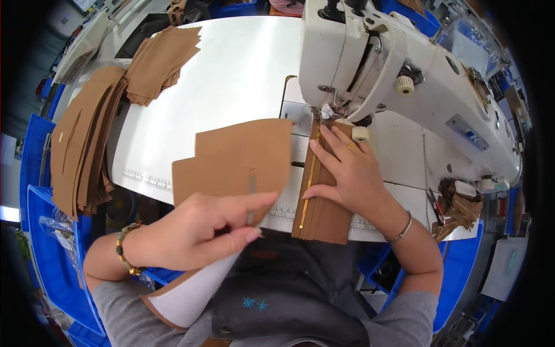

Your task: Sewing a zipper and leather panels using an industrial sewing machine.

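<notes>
My right hand (347,170) lies with fingers spread on a brown fabric strip (329,222), pressing it against the table. A gold-toothed zipper (310,179) runs along the strip, its far end under the sewing machine's presser foot area (325,113). To the left, my left hand (217,228) is over a brown panel (237,144), index finger and thumb extended and apart, the other fingers curled and partly hidden. A narrow slot (252,180) is cut in this panel. White-backed material (196,295) hangs below my left hand, over my lap.
The white sewing machine (404,69) fills the far right of the white table (231,63). Stacked brown panels (87,139) and smaller brown pieces (162,63) lie left. Brown scraps (462,211) and small snips (435,205) are right. Blue bins (55,248) stand beside the table.
</notes>
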Tool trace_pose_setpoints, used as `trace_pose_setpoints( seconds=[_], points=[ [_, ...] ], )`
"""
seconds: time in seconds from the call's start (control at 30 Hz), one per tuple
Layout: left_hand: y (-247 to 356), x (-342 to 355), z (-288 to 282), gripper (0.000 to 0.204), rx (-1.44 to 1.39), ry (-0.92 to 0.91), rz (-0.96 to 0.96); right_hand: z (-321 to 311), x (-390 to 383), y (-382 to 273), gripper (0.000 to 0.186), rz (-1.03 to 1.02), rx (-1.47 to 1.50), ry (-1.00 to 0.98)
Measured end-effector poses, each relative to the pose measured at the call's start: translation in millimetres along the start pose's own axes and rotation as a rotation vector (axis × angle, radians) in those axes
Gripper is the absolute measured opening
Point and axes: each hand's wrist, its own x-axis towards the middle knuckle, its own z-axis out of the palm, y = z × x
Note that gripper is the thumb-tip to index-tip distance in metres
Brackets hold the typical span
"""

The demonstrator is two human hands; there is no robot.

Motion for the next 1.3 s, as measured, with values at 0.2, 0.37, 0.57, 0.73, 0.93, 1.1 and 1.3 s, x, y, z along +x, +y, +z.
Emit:
trace_pose_setpoints(
  seconds=[0.2,0.37,0.57,0.73,0.93,1.1,1.3],
  points=[
    [-2.0,21.9,42.8,0.049,-0.292,-0.141,0.073,3.1,-3.3,6.0,0.059,-0.057,-0.170,-0.070],
    [-47.2,63.2,48.3,0.059,0.360,0.070,0.362,7.4,-6.9,5.5,0.059,0.011,-0.049,-0.039],
    [-78.1,85.2,57.4,0.069,0.761,0.192,0.201,3.4,-8.0,4.8,0.086,0.017,-0.065,-0.048],
    [-81.6,100.5,50.1,0.063,0.835,0.251,0.172,0.1,-7.1,5.2,0.085,-0.013,-0.076,-0.116],
    [-84.8,115.2,41.1,0.055,0.829,0.283,0.244,2.2,-5.6,5.9,0.083,-0.007,-0.087,-0.040],
    [-86.8,115.4,43.0,0.054,0.854,0.296,0.247,1.3,-5.1,3.3,0.062,0.015,0.051,-0.065],
    [-88.1,117.6,43.4,0.053,0.833,0.307,0.245,-4.7,-5.0,1.4,0.058,0.056,0.133,-0.116]
  ],
)
